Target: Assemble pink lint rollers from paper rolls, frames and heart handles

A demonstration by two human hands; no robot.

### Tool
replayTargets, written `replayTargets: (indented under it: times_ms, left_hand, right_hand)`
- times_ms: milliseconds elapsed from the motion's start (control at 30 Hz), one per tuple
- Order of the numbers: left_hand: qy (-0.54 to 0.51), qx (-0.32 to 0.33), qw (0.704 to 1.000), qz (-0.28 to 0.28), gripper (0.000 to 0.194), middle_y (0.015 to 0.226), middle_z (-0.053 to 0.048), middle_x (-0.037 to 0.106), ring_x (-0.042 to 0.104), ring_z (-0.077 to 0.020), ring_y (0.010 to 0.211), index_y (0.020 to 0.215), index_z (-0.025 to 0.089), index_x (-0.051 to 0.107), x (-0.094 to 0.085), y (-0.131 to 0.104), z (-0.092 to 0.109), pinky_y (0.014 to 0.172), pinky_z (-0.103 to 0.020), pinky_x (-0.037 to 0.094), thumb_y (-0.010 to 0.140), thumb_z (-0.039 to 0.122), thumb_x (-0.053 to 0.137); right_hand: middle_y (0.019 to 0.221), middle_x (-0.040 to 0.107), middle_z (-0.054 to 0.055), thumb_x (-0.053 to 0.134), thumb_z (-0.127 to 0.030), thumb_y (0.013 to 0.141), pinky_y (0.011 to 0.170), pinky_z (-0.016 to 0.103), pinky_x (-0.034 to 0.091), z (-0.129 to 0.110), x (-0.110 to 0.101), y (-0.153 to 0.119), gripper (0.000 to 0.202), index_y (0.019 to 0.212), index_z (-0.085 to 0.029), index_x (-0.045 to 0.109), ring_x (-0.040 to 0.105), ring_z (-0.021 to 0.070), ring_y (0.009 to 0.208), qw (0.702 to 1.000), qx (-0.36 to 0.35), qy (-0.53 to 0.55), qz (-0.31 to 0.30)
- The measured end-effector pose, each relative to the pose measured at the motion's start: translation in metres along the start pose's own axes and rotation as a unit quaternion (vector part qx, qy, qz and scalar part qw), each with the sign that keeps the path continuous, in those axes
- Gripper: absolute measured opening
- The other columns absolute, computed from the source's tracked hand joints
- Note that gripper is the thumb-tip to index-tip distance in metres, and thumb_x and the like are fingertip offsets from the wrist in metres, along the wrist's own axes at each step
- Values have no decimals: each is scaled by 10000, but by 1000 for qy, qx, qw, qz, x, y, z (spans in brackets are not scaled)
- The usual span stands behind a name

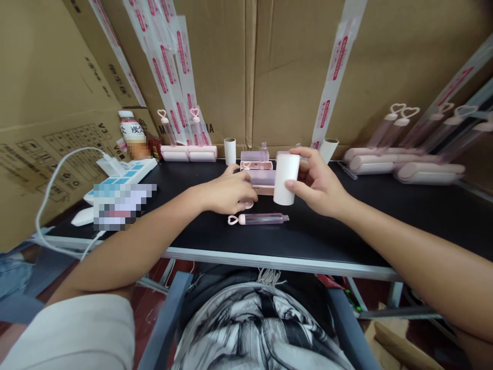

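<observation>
My right hand is closed round a white roll, held upright just above the black table. My left hand reaches over the table with its fingers bent down; a small pale pink piece shows under its fingertips, and whether they grip it is unclear. Behind the hands stand pink and lilac parts, partly covered by the left fingers and the roll. A clear pink tube with a heart-shaped loop lies nearer the table's front edge. Another white roll stands behind my left hand.
Assembled pink rollers rest at the back left, and more at the right. A white tube stands behind my right hand. At the left are a power strip, a cable and a bottle. Cardboard walls the back.
</observation>
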State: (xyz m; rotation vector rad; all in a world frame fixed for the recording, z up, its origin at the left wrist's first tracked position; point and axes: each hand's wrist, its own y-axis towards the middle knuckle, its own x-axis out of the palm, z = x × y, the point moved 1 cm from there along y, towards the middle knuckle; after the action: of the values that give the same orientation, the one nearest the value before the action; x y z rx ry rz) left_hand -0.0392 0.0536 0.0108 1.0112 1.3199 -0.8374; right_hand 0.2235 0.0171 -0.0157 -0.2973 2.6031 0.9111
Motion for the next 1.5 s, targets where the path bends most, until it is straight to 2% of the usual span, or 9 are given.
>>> replayTargets:
  times_ms: [233,400,500,600,733,933,1167,1333,1500]
  left_hand:
    - [4,-4,1000,-12,140,991,-28,791,588,-278,1132,980,262,749,1,3,0,1128,-540,236,959,236,613]
    - [-42,-16,998,42,138,1024,-82,735,651,-240,991,1010,201,709,-4,6,-2,935,-373,429,974,295,613]
    - [-84,-2,993,83,169,1011,-86,704,648,-213,910,1049,184,687,-8,6,-4,815,-314,466,987,308,591]
    - [-92,5,990,106,169,942,-61,683,632,-191,851,1041,185,694,-8,6,-5,791,-301,478,955,317,631]
    - [-107,-3,982,158,234,1006,-73,684,651,-197,898,1098,193,725,-4,6,-5,852,-324,518,887,270,661]
    - [-149,-16,966,212,110,1011,-68,662,620,-159,800,891,189,626,-5,8,-6,726,-298,515,786,195,659]
    - [-160,4,956,247,218,983,-66,717,689,-196,930,677,191,526,-7,6,-4,836,-339,517,813,228,693]
    - [-163,-15,923,349,335,1041,-83,724,702,-183,932,626,184,488,-8,5,-4,829,-334,533,893,281,667]
    - [-132,-28,880,455,364,1019,-78,704,681,-174,933,647,187,492,-10,5,-5,885,-366,554,959,324,618]
  right_hand:
    - [1083,678,59,747,-549,909,777,394,572,-1,0,0,622,1391,-328,422,677,249,900,1000,2,1,10]
    - [1102,689,65,754,-578,896,805,411,590,-3,0,0,637,1379,-325,424,694,262,948,999,-1,21,33]
    - [1107,693,63,751,-615,885,839,433,602,-4,-1,1,663,1384,-334,417,706,276,988,998,3,27,49]
    - [1101,692,62,750,-638,872,855,445,606,-4,-2,2,681,1381,-341,410,711,289,1018,997,7,39,64]
    - [1070,685,55,742,-638,867,841,451,608,-4,-2,4,672,1370,-348,404,714,298,1018,996,16,45,77]
    - [1023,667,26,773,-523,840,727,400,619,1,-4,8,563,1254,-339,439,720,269,941,987,63,108,101]
    - [1019,657,-30,785,-463,813,736,444,676,2,-13,14,484,1152,-339,462,725,200,794,968,111,208,85]
    - [956,701,-43,892,-349,709,798,477,690,-4,-11,13,547,1118,-316,530,745,193,754,943,148,283,95]
    - [862,736,-14,972,-349,657,697,350,676,-6,-8,11,543,927,-235,515,762,184,726,932,157,315,81]
